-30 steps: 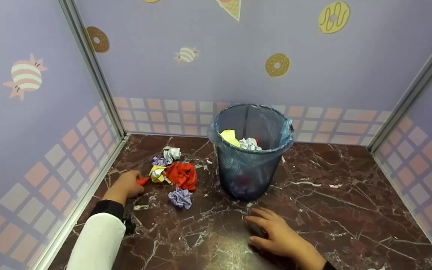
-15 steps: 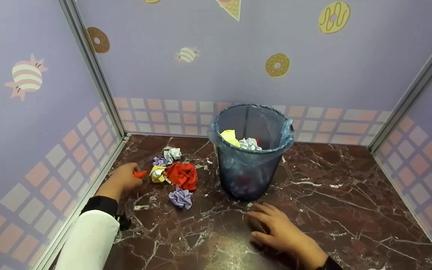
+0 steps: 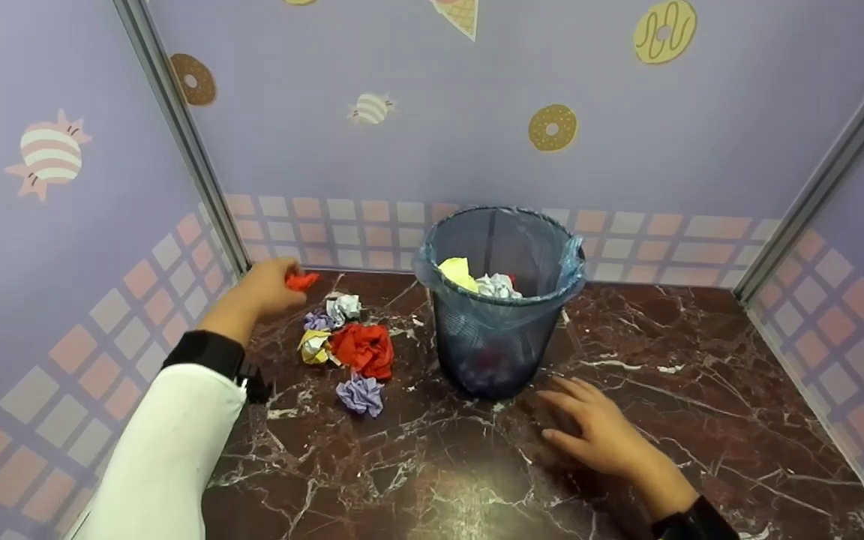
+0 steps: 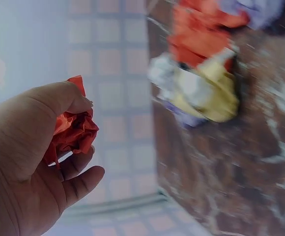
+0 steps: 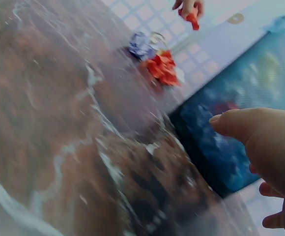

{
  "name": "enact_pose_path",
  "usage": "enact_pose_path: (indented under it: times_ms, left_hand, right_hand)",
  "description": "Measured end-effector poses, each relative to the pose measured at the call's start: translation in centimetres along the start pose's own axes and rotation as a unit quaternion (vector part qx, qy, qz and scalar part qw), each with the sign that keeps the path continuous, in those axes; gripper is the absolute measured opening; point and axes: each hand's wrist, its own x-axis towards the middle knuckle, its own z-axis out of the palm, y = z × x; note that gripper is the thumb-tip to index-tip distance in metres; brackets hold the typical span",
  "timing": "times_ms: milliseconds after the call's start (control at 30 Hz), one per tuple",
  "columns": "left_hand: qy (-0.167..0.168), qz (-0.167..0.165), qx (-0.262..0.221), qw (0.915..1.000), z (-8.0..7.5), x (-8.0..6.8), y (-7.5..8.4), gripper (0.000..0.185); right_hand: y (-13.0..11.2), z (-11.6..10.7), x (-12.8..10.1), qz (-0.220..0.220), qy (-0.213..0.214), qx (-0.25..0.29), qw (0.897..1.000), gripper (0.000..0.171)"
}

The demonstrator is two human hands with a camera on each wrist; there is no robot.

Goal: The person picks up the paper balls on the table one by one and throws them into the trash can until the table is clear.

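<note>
My left hand holds a small red crumpled paper ball in the air, above the pile and left of the bin. On the marble floor lies a pile of crumpled papers: a large red one, a yellow-white one, a pale blue-white one and a purple one. The blue mesh bin with a plastic liner holds yellow and white papers. My right hand lies with straight fingers on the floor by the bin's base.
Purple patterned walls enclose the space on three sides, with metal corner posts. The dark marble floor stretches to the right of the bin.
My left hand lifted the small red paper ball off the floor and up toward the back. My right hand slid right and forward, closer to the bin's base.
</note>
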Motion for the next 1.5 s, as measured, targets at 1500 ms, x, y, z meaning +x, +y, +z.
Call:
enact_pose_path:
  times_ms: [1500]
  left_hand:
    - [-0.043, 0.218, 0.100, 0.9698, -0.1, 4.9, 28.0, 0.026]
  right_hand:
    - [10.8, -7.4, -9.9, 0.188, 0.078, 0.057, 0.977, 0.062]
